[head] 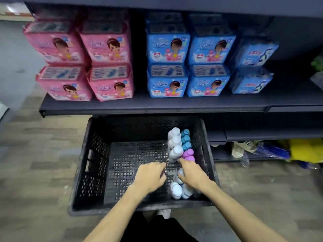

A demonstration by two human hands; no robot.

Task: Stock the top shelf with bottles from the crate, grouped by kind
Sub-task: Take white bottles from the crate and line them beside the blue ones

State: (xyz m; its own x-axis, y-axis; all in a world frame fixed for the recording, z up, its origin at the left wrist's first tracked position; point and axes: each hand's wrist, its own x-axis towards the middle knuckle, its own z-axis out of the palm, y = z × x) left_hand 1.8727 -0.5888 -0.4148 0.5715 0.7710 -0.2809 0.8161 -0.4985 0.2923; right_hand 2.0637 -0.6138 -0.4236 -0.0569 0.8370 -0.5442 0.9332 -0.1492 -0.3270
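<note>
A black perforated crate (94,165) stands on the floor under the shelves. Bottles stand along its right wall: white-capped bottles (174,142), blue-capped bottles (185,138) and purple-capped bottles (188,153) at the back, and more white bottles (176,190) at the front. My left hand (150,175) hovers over the crate's middle, fingers loosely curled, holding nothing. My right hand (191,173) is among the bottles, its thumb and fingers curled round a white bottle (180,172), its forefinger reaching toward the purple caps. The top shelf is out of view.
A dark shelf (157,106) above the crate carries stacked pink packs (104,49) on the left and blue packs (167,49) on the right. Yellow and blue bagged goods (304,151) lie on the bottom shelf at the right. Grey floor lies left of the crate.
</note>
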